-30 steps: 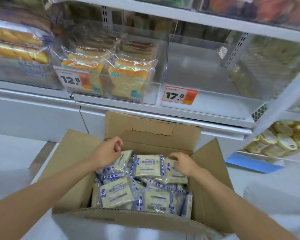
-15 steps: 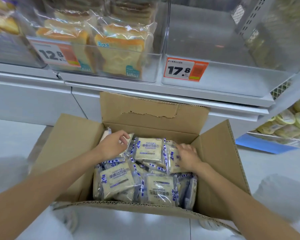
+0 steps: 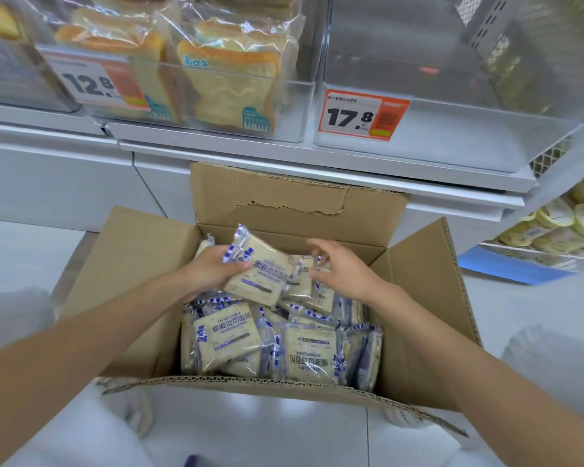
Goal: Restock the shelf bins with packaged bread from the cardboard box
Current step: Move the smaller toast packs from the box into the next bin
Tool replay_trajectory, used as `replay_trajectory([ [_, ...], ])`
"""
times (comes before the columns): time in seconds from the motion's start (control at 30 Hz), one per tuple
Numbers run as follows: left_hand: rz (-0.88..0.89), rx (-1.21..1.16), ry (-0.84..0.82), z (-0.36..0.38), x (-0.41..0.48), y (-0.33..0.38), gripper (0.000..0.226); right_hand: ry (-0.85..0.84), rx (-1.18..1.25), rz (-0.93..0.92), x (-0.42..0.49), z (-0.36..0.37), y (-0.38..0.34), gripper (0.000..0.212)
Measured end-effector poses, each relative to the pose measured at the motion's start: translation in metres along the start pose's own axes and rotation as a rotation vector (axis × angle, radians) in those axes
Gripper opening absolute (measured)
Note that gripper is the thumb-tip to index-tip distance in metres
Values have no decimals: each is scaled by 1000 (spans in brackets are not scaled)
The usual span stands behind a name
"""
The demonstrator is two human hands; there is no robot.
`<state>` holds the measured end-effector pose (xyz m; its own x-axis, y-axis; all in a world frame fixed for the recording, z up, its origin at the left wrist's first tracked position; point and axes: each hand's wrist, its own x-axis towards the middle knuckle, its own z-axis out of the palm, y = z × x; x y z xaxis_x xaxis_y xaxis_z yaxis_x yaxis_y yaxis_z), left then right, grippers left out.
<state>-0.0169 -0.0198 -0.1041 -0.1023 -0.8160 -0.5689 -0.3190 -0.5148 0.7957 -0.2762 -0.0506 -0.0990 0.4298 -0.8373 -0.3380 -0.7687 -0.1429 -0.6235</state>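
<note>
We seem barely started: our left hand [image 3: 213, 273] grips one bread packet [image 3: 263, 278] above the full cardboard box [image 3: 422, 298], our right hand [image 3: 346, 274] is loose-fingered and holds nothing, and the 17.8 bin [image 3: 452, 129] is empty.

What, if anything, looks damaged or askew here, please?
The box has a rear flap with its paper layer torn along a ragged line. The bread packs inside lie jumbled at mixed angles.
</note>
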Motion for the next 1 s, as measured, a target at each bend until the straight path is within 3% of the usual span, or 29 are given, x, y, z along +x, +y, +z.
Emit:
replay_trajectory([
  [0.13,-26,-77,47,-13,-7,-11,25,-354,-13,104,-17,41,30,52],
  [0.2,-37,-99,42,-13,-10,-15,29,-442,-23,88,-20,63,38,55],
  [0.37,-52,-118,39,-14,-15,-18,30,-405,-47,52,-18,82,44,55],
  [0.47,-54,-118,30,-13,-16,-15,30,-400,66,80,-21,85,42,35],
  [0.53,-57,-153,22,-12,-17,-11,31,-398,129,104,-19,71,35,36],
  [0.6,-67,-209,23,-11,-18,-8,31,-357,211,100,-16,45,24,42],
  [0.7,-116,-252,41,-13,-22,-5,31,-225,305,49,-14,-2,4,70],
  [0.87,-169,-423,25,-14,-29,2,35,104,756,137,-21,-30,-34,34],
  [1.0,-125,-552,-78,2,-33,12,77,295,1058,321,-17,0,-44,43],
])
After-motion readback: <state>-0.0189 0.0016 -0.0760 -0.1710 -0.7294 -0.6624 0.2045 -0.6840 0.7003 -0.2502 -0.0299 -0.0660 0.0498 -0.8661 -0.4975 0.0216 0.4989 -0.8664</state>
